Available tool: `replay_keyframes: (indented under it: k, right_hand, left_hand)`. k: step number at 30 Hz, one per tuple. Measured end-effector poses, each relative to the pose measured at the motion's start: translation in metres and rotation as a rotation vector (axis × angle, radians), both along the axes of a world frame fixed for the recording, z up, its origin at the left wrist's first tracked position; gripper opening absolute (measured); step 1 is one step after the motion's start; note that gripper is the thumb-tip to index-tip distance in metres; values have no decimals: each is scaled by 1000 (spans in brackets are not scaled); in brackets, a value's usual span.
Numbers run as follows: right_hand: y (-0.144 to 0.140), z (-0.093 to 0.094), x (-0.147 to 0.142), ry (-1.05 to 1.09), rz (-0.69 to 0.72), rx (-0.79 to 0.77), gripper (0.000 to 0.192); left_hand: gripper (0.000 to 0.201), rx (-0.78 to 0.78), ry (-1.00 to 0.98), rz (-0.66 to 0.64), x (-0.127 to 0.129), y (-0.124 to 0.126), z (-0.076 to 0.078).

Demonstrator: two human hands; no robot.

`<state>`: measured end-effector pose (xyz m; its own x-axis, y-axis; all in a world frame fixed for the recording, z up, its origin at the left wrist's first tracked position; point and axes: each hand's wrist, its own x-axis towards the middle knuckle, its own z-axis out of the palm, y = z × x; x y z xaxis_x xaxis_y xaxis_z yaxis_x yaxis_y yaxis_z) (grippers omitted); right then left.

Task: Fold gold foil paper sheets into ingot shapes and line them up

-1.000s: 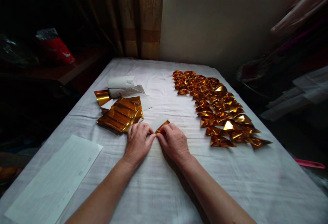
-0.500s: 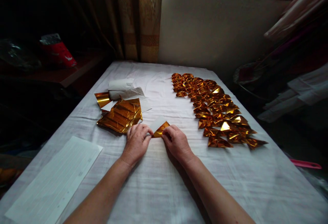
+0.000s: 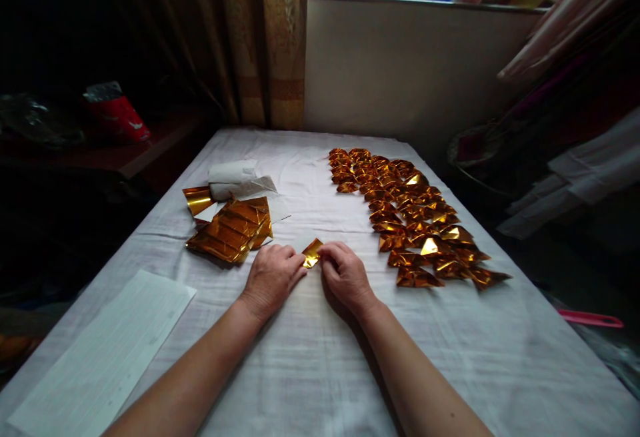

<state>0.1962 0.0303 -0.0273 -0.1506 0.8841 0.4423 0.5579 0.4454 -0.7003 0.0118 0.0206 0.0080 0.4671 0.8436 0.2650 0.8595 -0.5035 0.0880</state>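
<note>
Item: one small gold foil paper (image 3: 312, 252), partly folded, lying on the white cloth-covered table (image 3: 310, 370) near its middle, a little toward the far edge. We hold it between both hands: our left hand (image 3: 273, 277) pinches its left end with curled fingertips, our right hand (image 3: 346, 274) pinches its right end likewise; both hands are nearly closed and rest on the cloth, the paper showing in the gap between them.

Just left of the left hand, toward the table's left edge: a stack of flat gold foil sheets (image 3: 231, 230), fanned, not touching the hand. Behind that stack: white wrapping paper (image 3: 235, 178), crumpled, with one loose gold sheet (image 3: 198, 198) at its left.

Right of the right hand, running toward the far right corner: rows of folded gold foil pieces (image 3: 407, 217), many, close-packed; the nearest lies near our right hand but apart from it.

Near left corner: a white lined sheet (image 3: 107, 354), flat, well apart from the hands.

Nothing lies between our hands and the paper.
</note>
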Motion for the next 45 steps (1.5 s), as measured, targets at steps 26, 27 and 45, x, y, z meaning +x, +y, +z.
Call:
replay_keyframes:
  k: [26, 27, 45]
  right_hand:
    - [-6, 16, 14, -366, 293, 125, 11]
    - [-6, 16, 15, -350, 295, 117, 10]
    - [-4, 10, 2, -300, -24, -9, 7]
  left_hand:
    - [12, 114, 58, -137, -19, -5, 6]
    - [13, 96, 37, -104, -16, -8, 6]
    - [15, 53, -50, 48, -5, -7, -7]
